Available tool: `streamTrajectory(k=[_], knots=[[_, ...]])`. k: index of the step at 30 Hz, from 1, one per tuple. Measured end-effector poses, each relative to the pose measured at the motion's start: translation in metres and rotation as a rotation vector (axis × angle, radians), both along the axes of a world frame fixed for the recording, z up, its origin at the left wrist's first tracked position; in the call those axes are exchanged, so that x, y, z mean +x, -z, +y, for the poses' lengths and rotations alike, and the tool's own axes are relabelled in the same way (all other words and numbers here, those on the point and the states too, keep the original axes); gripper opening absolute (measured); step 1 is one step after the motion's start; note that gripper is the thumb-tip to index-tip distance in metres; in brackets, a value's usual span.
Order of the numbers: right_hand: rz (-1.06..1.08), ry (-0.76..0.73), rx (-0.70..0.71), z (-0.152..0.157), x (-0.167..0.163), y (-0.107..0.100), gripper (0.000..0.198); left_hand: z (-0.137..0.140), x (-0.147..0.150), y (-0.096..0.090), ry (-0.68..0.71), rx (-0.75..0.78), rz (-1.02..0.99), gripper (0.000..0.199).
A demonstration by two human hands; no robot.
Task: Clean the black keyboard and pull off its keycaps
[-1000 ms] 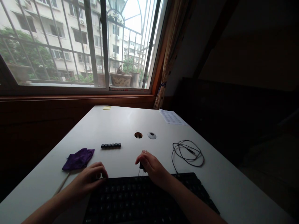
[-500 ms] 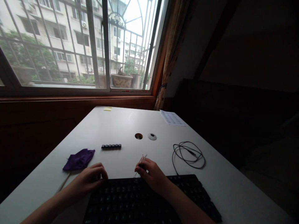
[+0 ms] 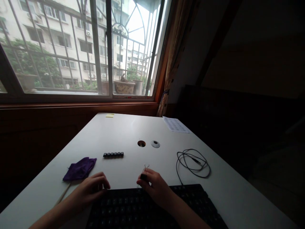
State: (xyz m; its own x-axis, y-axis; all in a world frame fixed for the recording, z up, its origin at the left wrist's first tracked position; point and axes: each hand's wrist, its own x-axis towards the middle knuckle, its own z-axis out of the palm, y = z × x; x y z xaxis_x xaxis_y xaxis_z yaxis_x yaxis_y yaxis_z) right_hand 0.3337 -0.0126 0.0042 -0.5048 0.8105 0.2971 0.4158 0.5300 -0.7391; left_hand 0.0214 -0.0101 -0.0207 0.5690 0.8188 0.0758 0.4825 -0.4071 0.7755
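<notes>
My right hand point(image 3: 154, 184) is closed in a pinch on a wire keycap puller point(image 3: 145, 166) above the back edge of the black keyboard point(image 3: 128, 206). Thin wire prongs stick up past the fingertips, and a dark block shows between thumb and fingers; whether it is a grip or a keycap I cannot make out. My left hand point(image 3: 94, 187) rests with curled fingers on the keyboard's back left corner. Beyond it, several black keycaps point(image 3: 113, 155) stand in a neat row on the table.
A purple cloth point(image 3: 79, 168) lies at the left near a thin stick point(image 3: 63, 193). The keyboard's black cable point(image 3: 194, 162) is coiled on the right. Farther back are a round table hole point(image 3: 141, 143), its grey cover point(image 3: 155, 144), a printed sheet point(image 3: 175, 124) and a yellow note point(image 3: 110, 115).
The whole view has tilted up slightly, so things sit lower in the picture. My right hand has turned a little with the keycap puller, showing more of the dark block. My left hand stays put.
</notes>
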Motion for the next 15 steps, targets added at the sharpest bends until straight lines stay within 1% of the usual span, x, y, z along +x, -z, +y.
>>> streamTrajectory(k=[15], knots=[[-0.014,0.004,0.009,-0.0008,0.0008,0.0022,0.03,0.0018,-0.0016,0.005,0.001,0.015,-0.01,0.015]])
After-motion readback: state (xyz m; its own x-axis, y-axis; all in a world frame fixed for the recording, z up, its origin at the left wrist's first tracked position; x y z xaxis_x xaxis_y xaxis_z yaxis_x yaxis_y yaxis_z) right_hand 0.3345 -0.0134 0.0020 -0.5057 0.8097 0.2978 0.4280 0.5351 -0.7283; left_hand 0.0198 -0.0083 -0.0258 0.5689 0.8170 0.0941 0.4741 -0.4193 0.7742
